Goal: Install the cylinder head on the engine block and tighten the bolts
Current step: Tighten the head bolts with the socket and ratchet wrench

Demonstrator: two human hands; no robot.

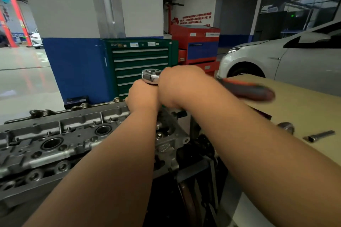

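The grey metal cylinder head lies across the lower left on the engine block. A chrome ratchet wrench stands over its far right end, its head up; the red-and-black handle sticks out to the right, blurred. My left hand is curled round the shaft just under the ratchet head. My right hand grips the wrench beside the head, at the start of the handle. The bolt under the tool is hidden by both hands.
A tan workbench at right holds a loose bolt and a round metal part. Behind stand a green drawer cabinet, a red tool cart and a white car. A blue-and-white pillar rises behind the engine.
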